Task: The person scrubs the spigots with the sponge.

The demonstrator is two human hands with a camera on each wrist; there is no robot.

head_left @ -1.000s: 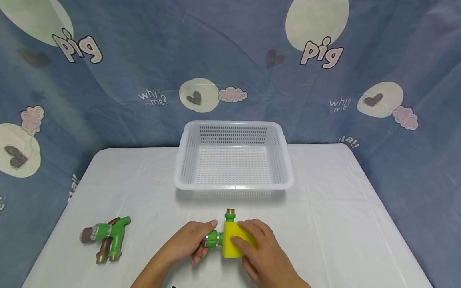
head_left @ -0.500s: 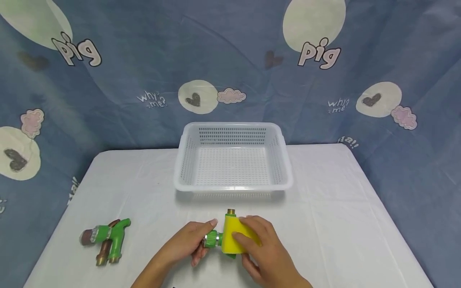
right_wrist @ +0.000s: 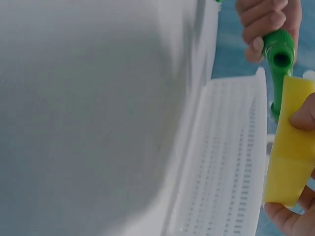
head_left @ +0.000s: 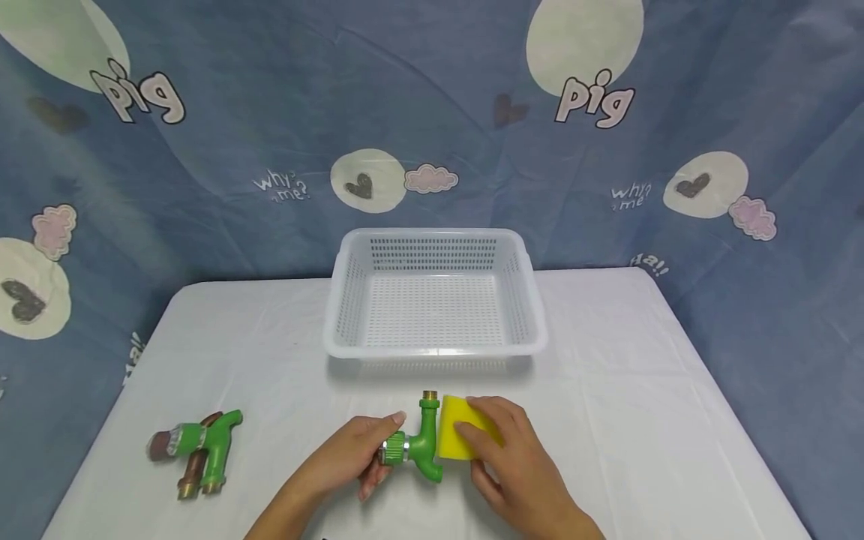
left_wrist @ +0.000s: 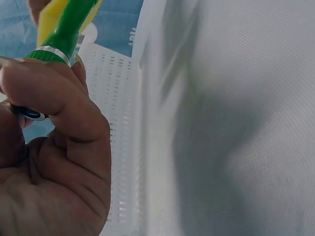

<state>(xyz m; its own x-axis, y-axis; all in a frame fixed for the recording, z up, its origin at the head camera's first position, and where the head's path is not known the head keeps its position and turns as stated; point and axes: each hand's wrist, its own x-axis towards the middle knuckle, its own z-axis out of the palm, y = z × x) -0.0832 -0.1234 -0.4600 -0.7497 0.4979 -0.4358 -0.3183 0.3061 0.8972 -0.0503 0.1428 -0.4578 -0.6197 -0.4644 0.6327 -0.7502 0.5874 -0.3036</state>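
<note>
Left grip [head_left: 354, 452] clasps green tap [head_left: 424, 444], right grip [head_left: 516, 465] pinches sponge [head_left: 454, 431]; only right wrist view shows spout opening [right_wrist: 282, 60]

Green tap [head_left: 424, 445], plain yellow sponge [head_left: 456, 429], white basket [head_left: 435, 352], blue backdrop [head_left: 432, 90] with pink clouds.

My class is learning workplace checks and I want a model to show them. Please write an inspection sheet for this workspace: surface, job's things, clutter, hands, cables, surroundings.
Surface: white table, lightly creased.
Job's things: green tap with a brass end, held at its ribbed part; yellow sponge right beside it, contact unclear.
Clutter: at the left, another green tap lies across a brown piece; white basket at the back.
Hands: left hand grips the held tap; right hand holds the sponge.
Cables: nothing seen.
Surroundings: blue cloth behind, printed with "pig", hearts and clouds.
</note>
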